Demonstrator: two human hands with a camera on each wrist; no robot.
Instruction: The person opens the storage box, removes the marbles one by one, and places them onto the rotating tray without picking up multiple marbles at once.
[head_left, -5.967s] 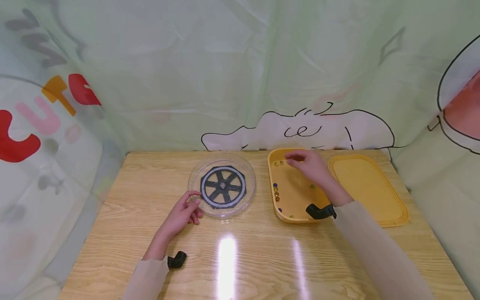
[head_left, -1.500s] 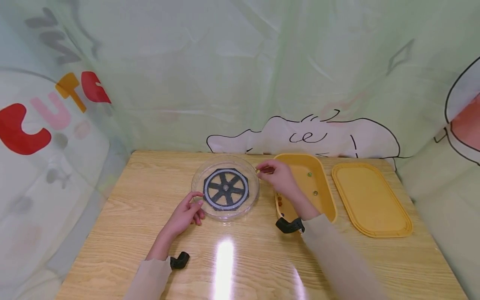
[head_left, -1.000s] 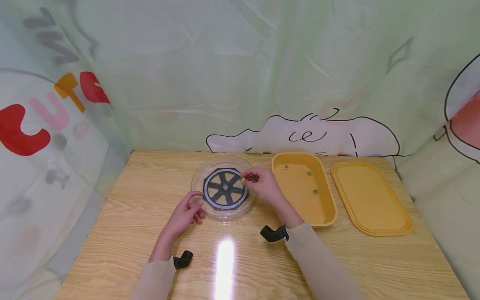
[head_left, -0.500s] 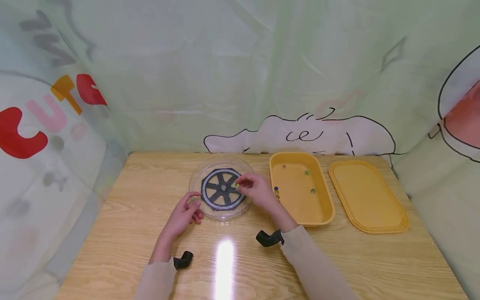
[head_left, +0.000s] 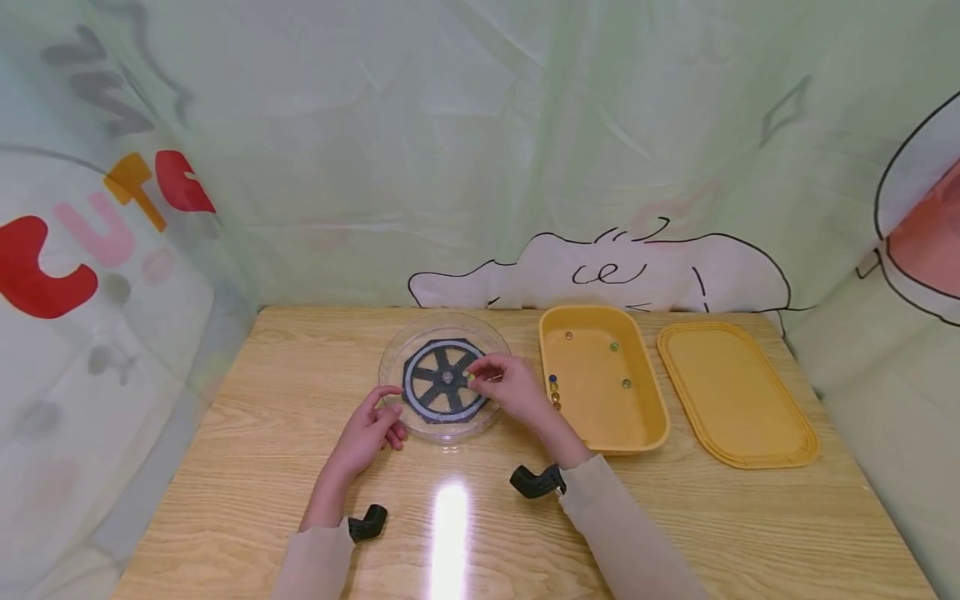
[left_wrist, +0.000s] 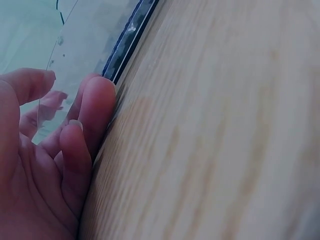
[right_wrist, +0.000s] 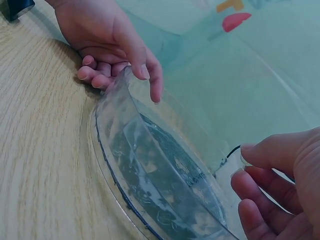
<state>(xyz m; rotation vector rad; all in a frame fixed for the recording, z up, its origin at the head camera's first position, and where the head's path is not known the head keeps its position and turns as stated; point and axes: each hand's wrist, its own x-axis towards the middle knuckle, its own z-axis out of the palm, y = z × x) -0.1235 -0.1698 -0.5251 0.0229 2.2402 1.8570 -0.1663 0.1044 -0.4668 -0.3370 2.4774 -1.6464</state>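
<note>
Right hand (head_left: 512, 386): here it is, thumb and forefinger brought together in a pinch, and between them sits a yellow-green marble (head_left: 470, 377)!
Marble's spot: up at the fingertips, over the right side of the black wheel (head_left: 444, 380); whether it touches anything below, I cannot tell.
Left hand (head_left: 367, 429): over at the near left of the clear dish (head_left: 450, 435), partly curled, rim in its grip, forefinger hooked over the edge and other fingers folded outside, down by the bench (head_left: 247, 467).
Dish: round, sitting flat, its see-through wall ringing the wheel; whether the wheel lies in it or under it is hard to call.
Wheel: dark spokes, grey ring, angular outer edge.
Yellow tray (head_left: 600, 408): just right of the dish, not touching, and look along its left wall, a blue marble (head_left: 552, 378) heads a short row of yellow and amber ones; a green marble (head_left: 614, 347) lies farther back.
Yellow lid (head_left: 738, 392): flat on the bench, right of the tray, apart from it.
Backdrop: a pale green curtain (head_left: 360, 167), bold coloured letters out on the left!
</note>
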